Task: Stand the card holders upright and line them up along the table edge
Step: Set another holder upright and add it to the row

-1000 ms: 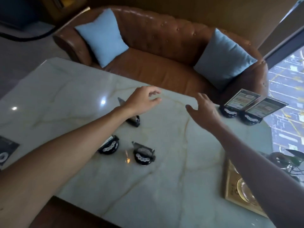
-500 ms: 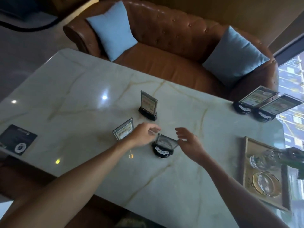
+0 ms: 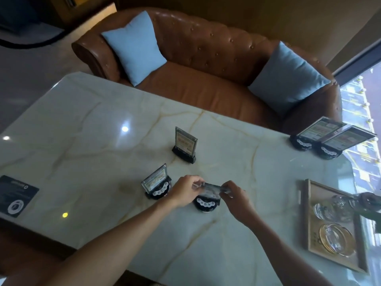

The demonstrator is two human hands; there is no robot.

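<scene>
Nearest to me, both hands meet over the card holder (image 3: pixel 206 200) that sits toward the near side of the marble table (image 3: pixel 86 129), its round black base touching the top. My left hand (image 3: pixel 185 191) pinches the left end of its clear panel and my right hand (image 3: pixel 233 195) pinches the right end, so the panel's long axis runs left to right between the two grips, and it appears tilted back rather than upright. Neither hand is nearer; the holder lies directly between them, which I judge lets the next move be a shared lift or turn. Just left of this holder stands a second holder (image 3: pixel 156 183), close to my left wrist, its panel leaning. Beyond the held holder, toward the sofa (image 3: pixel 206 65), a third holder (image 3: pixel 185 144) stands upright, well apart from the hands. Farthest, to the right of the held holder and at the table's far right corner, a pair of holders (image 3: pixel 321 139) stand side by side, touching or nearly so. I judge that corner pair marks the line to be extended.
</scene>
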